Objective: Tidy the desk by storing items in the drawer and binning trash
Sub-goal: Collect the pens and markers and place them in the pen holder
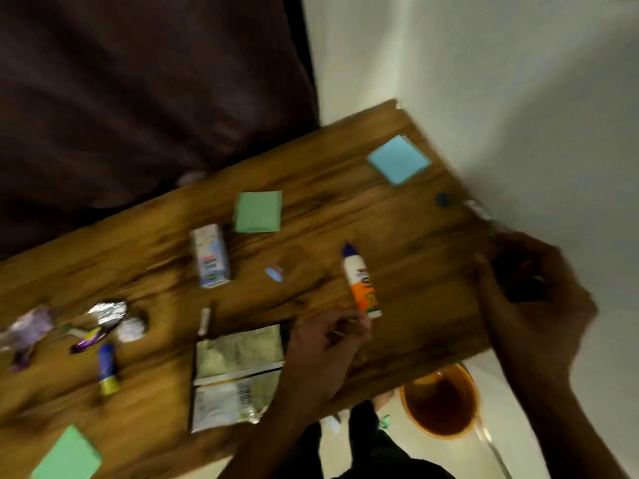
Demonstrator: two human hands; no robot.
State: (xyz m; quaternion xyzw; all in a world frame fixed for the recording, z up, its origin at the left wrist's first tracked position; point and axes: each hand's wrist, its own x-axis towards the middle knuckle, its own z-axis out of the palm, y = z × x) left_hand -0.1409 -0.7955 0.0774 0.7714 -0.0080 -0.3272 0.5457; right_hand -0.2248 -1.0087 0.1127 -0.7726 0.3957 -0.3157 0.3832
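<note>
Head view, badly blurred: our left hand (325,344) curls its fingers over the desk (397,219) at its near edge, pinching something thin we cannot identify, touching the glue bottle (361,281). Our right hand (529,288) grips a dark object at the desk's right edge. An orange bin (441,399) sits below.

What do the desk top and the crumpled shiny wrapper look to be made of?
Desk top: seemingly wood or wood-look laminate, brown with dark grain streaks and a slight sheen. Crumpled wrapper: probably metal foil, silvery, creased and glinting; blur leaves this unsure.
</note>
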